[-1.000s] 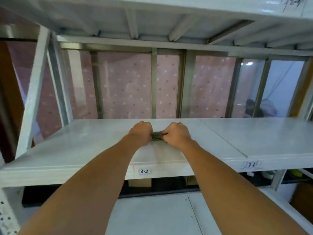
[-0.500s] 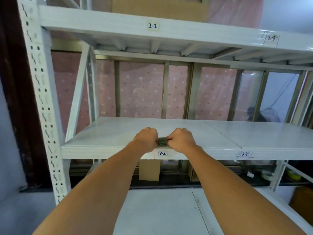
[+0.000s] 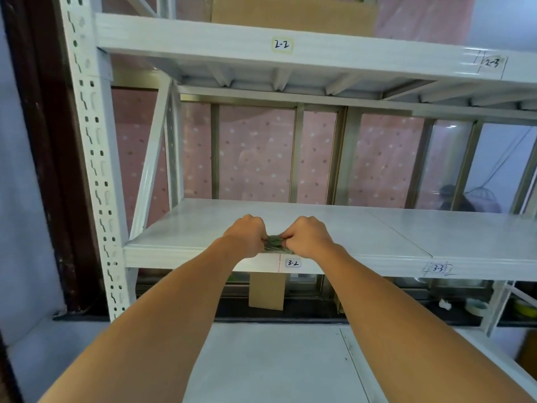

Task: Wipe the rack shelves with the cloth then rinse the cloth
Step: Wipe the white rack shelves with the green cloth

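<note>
Both hands: left hand (image 3: pixel 244 235) and right hand (image 3: pixel 309 235) side by side, fingers curled tight, each gripping one end of the cloth (image 3: pixel 274 244).
Cloth: green, bunched (only a strip shows between the fists), at the front edge of the middle shelf (image 3: pixel 203 228) marked 3-2.

cloth (image 3: pixel 274 244) between left hand (image 3: pixel 243 235) and right hand (image 3: pixel 308 237) | at shelf (image 3: pixel 186 228) front edge | label (image 3: pixel 293 263) just below | upper shelf (image 3: pixel 203 39) above
</note>
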{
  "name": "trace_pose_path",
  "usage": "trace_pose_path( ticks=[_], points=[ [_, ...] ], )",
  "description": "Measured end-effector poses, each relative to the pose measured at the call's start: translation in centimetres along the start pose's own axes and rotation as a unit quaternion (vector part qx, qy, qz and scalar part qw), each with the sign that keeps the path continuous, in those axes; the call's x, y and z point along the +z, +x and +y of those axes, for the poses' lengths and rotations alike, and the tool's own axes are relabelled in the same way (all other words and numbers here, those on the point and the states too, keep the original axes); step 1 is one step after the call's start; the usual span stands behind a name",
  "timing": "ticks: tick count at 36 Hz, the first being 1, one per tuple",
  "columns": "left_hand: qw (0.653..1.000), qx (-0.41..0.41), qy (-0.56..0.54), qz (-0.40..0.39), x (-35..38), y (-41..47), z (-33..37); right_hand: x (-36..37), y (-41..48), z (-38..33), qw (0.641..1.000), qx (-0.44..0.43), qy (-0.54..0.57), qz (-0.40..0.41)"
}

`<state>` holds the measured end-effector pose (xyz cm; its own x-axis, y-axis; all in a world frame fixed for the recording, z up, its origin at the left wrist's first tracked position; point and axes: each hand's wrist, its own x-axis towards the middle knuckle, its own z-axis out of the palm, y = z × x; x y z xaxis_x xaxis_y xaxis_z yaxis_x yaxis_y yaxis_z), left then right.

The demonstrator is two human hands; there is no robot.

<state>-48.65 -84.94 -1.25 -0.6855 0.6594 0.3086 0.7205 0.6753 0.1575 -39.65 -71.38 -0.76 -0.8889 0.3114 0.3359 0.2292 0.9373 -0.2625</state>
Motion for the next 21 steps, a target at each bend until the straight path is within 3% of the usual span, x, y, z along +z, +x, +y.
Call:
trace_pose_path(
  ticks=[10, 21],
  points=[
    [1.000, 0.003, -0.010, -0.004, 0.9, 4.3, -2.8, 1.2, 5.2, 0.2, 0.999, 0.022, 0.018, -0.032],
    [1.000, -0.011, 0.004, 0.011, 3.1, 11.1, -6.1, 4.2, 13.0, 2.0, 0.999, 0.022, 0.036, -0.011]
  ],
)
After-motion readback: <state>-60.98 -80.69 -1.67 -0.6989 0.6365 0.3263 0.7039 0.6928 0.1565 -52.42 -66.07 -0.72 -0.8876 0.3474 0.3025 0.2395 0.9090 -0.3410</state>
